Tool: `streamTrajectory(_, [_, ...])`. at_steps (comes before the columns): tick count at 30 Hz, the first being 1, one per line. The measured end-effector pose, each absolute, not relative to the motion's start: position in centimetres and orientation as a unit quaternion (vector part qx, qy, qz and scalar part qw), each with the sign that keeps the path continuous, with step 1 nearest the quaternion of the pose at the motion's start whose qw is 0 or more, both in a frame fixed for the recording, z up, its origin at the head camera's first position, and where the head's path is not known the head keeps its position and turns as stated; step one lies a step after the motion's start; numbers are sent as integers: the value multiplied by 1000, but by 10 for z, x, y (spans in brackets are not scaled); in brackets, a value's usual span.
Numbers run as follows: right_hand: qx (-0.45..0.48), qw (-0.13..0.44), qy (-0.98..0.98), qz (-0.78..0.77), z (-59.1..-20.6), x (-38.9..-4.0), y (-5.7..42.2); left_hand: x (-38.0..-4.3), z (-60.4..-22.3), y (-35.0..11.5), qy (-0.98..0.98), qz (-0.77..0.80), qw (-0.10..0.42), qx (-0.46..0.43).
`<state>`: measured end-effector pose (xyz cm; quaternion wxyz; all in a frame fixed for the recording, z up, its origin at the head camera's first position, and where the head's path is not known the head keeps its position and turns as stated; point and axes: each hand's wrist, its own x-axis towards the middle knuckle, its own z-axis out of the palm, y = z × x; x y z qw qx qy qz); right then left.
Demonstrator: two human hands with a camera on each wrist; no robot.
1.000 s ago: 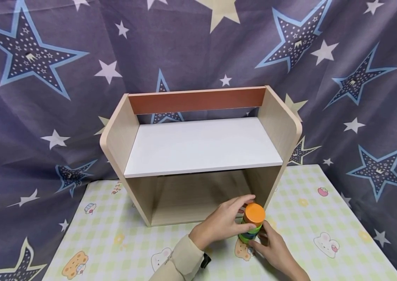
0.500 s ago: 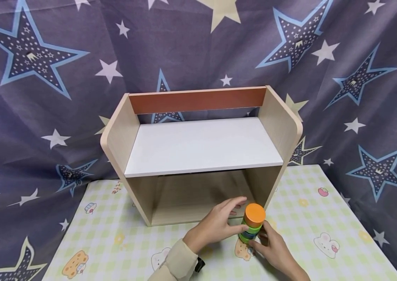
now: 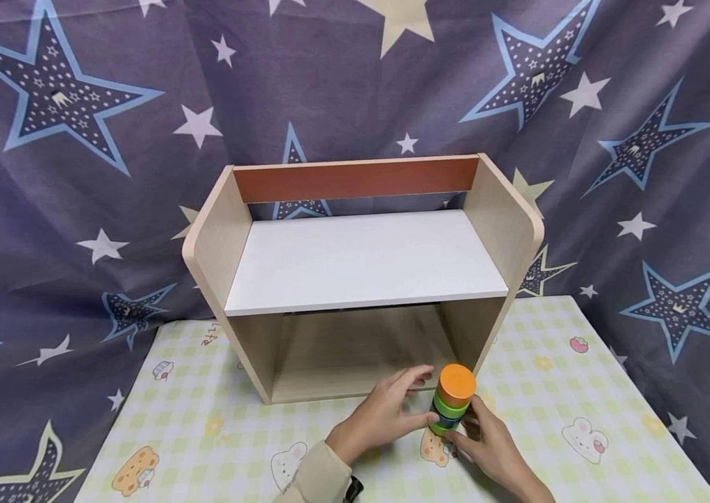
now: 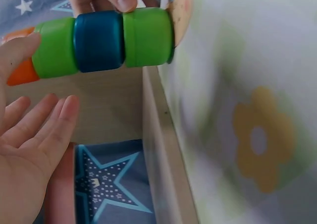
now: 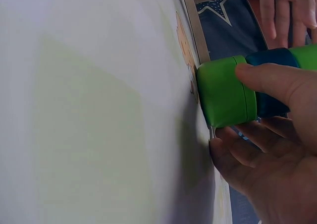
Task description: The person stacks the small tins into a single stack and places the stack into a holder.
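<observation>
One four-block stack (image 3: 453, 398) stands upright on the tabletop (image 3: 204, 440), just in front of the right front corner of the shelf unit (image 3: 367, 262). From the top down, we record orange, green, dark blue and green. We find the right hand (image 3: 490, 443) pinching the lowest green block (image 5: 223, 92) between thumb and fingers. The left hand (image 3: 380, 417), before the shelf unit's opening, has its fingers extended, thumb spread apart beside the stack; we cannot tell whether it touches.
</observation>
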<state>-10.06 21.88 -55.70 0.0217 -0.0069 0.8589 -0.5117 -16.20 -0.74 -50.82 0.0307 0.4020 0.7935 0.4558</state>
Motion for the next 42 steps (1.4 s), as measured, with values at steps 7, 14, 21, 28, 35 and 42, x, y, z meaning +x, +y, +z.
streamTrajectory(7, [-6,19,859,-511,-556,-100,219,-159,-520,-8,790,477,53,381])
streamTrajectory(14, [-8,16,858,-514,-557,-99,219,-158,-532,-6,787,488,71,371])
streamTrajectory(21, [-11,20,859,-512,-557,-99,220,-160,-540,0,787,493,94,358])
streamTrajectory(28, [-2,26,857,-514,-557,-99,219,-162,-548,4,793,494,123,336])
streamTrajectory(35, [-8,31,854,-519,-557,-100,220,-164,-553,6,807,475,145,320])
streamTrajectory(42, [-6,32,856,-516,-557,-101,220,-166,-555,8,810,463,168,316])
